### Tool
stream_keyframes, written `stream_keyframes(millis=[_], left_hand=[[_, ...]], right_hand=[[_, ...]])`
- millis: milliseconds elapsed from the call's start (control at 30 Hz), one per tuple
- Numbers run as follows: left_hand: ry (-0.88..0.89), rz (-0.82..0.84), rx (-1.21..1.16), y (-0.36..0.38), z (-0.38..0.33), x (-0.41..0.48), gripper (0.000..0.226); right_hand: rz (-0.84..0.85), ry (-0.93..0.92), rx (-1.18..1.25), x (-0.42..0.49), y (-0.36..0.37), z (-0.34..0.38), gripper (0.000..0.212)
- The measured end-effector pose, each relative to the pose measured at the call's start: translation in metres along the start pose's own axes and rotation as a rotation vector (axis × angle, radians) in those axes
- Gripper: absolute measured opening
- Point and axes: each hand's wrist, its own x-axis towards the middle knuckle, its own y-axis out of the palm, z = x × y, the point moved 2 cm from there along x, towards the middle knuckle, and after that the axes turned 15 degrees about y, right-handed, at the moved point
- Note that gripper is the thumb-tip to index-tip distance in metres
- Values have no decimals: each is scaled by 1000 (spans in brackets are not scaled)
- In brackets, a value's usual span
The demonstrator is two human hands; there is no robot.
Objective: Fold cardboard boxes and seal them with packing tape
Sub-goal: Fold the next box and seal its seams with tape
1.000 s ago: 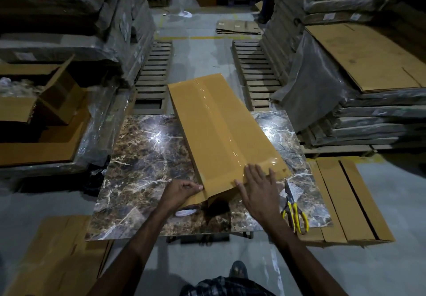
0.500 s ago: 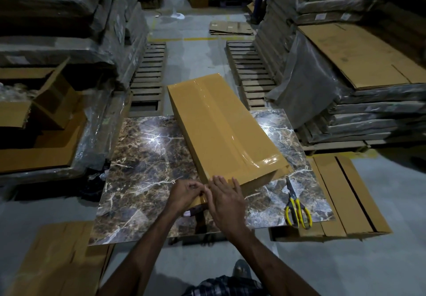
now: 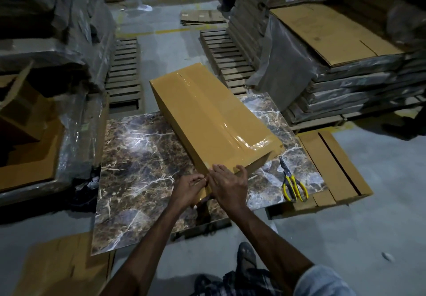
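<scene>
The left hand pinches the tape end hanging over the near end of the box, seemingly to keep it taut, while the right hand lies flat-fingered on that corner, likely pressing the strip down. The box lies diagonally on the worktop, far end overhanging, scissors within reach at its right.

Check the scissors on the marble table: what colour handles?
Yellow handles on the dark-bladed scissors; head view.
</scene>
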Motion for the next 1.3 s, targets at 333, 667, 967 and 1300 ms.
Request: stream_keyframes(millis=[333,667,967,1300], left_hand=[[-14,-94,7,3,-5,5,31],[-21,-68,-13,6,-2,11,9],[-78,-62,3,5,-2,7,39],[-170,-124,-12,11,-10,2,33]], right_hand=[[-71,57,66,-2,3,5,10],[-27,319,283,6,-36,-55,22],[555,938,-140,3,-39,-263,48],[711,1066,-177,29,-25,-297,56]])
